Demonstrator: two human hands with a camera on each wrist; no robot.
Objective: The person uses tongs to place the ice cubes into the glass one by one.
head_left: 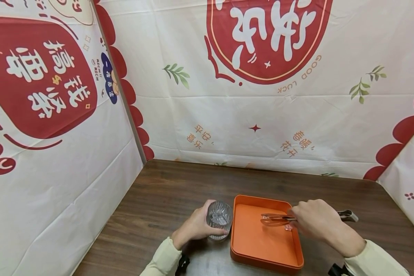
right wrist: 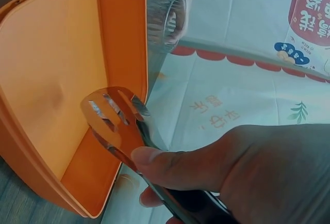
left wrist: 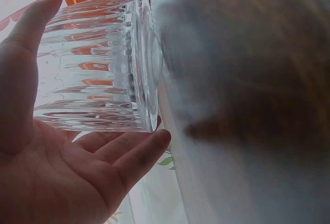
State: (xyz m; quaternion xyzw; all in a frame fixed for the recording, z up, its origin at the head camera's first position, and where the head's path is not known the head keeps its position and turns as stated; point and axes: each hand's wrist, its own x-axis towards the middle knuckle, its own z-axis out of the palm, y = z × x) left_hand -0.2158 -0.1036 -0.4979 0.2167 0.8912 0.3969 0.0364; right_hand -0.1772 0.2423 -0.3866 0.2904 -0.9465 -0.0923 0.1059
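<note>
My left hand (head_left: 200, 225) curls round a clear ribbed glass (head_left: 219, 214), with its base close to the table. In the left wrist view the thumb (left wrist: 38, 20) lies along one side of the glass and the fingers along the other. My right hand (head_left: 314, 220) grips metal tongs (head_left: 346, 216), their slotted heads (right wrist: 111, 113) reaching over the orange tray (head_left: 262, 245). Near the tray's right wall lies a small shiny clear piece (head_left: 288, 227). Another small shiny bit (head_left: 264, 217) shows at the tongs' tips; I cannot tell whether they pinch it.
The square tray has raised walls and stands just right of the glass. Under everything is a dark wooden table (head_left: 172, 184). White printed cloths (head_left: 179, 115) hang at the back and along the left and right sides.
</note>
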